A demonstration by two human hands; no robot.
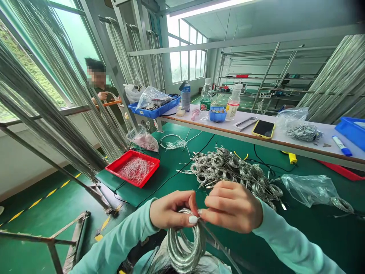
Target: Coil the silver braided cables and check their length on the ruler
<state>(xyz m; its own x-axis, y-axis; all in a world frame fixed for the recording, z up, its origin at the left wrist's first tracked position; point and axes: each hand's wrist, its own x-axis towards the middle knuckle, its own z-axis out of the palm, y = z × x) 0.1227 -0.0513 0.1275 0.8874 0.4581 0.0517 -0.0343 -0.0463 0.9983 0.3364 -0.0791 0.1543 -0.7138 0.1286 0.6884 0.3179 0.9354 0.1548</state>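
Note:
My left hand [171, 210] is closed on the top of a coil of silvery braided cable [184, 245] that hangs over my lap. My right hand [232, 207] is closed too, its fingertips pinching the same coil right beside my left thumb. A loose strand runs from the coil down to the right. Both sleeves are mint green. Just beyond my hands a heap of several small wound coils [228, 169] lies on the green table [176, 167].
A red tray [132, 167] of thin wires sits at the left, clear bags [310, 188] with coils at the right. A raised shelf [279, 142] carries bottles, blue bins, a yellow phone [264, 128] and a marker. Another person stands at the hanging cable racks [57, 110] on the left.

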